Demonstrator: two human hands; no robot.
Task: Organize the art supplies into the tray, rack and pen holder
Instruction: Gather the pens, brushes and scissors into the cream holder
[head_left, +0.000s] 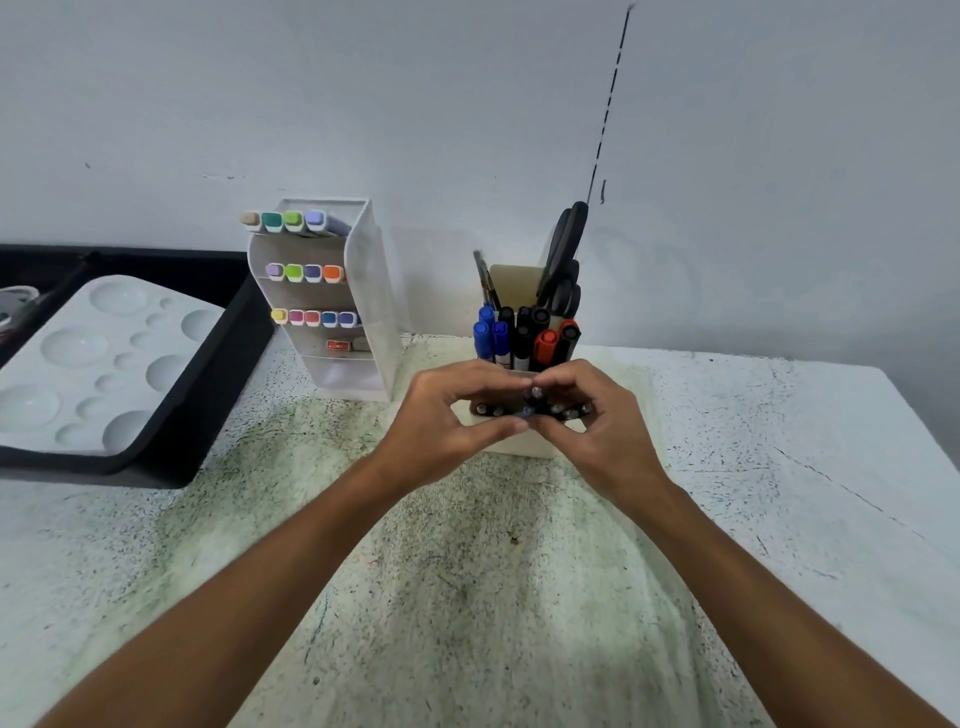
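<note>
Settling a cluster of small dark pens (535, 408) into the front, low compartment of the pen holder (524, 447), with left hand (447, 415) and right hand (597, 421) meeting over it, fingers (519, 426) curled in and pinching at the pen tops; which hand grips which pen cannot be told. Just beyond the fingertips, in the holder's taller rear compartments: blue markers (488, 332), black markers (522, 332), red markers (556, 340), a pair of black scissors (563, 260) and thin brushes (485, 280), all upright. Further out to the left of the left hand's fingers, a white rack (363, 291) with three rows of pastel highlighters (311, 273) and a small eraser-like piece below them. Well out to the left again, a black tray (208, 364) bearing a white paint palette (98, 364). Nothing loose showing on the speckled table (467, 571) near the fingers, so judged nearly finished: only this last seating of pens left, as far as can be seen.
</note>
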